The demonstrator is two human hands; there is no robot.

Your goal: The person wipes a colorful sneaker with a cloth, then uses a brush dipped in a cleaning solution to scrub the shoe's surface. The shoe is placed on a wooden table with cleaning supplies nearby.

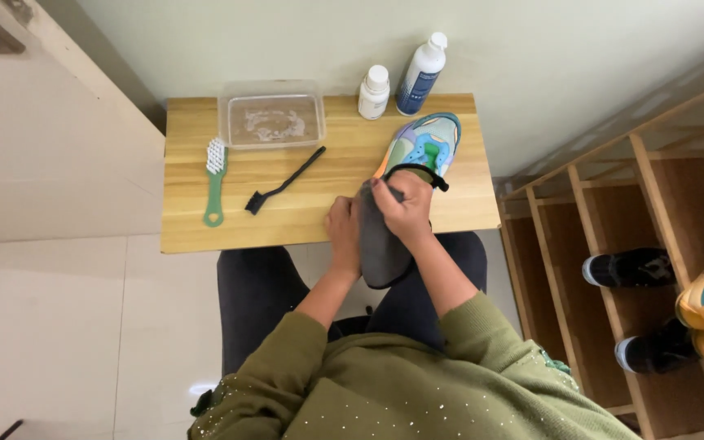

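1. Nearest the camera are green sleeves and dark trousers; the person sits at the near edge of a small wooden bench.
2. The left hand is curled around the left side of a dark grey insole, fingers closed against it.
3. The right hand pinches the insole's upper end, just at the opening of a multicoloured sneaker. The insole hangs over the bench's near edge, above the lap.
4. The sneaker lies on the bench's right part, toe pointing away.
5. Left of it lie a thin black brush and, further left, a green-handled brush with white bristles.
6. Farther back stand a clear plastic tub holding foamy water, a small white bottle and a taller white-and-blue bottle, near the wall.
7. At right, a wooden shoe rack holds black and orange shoes.
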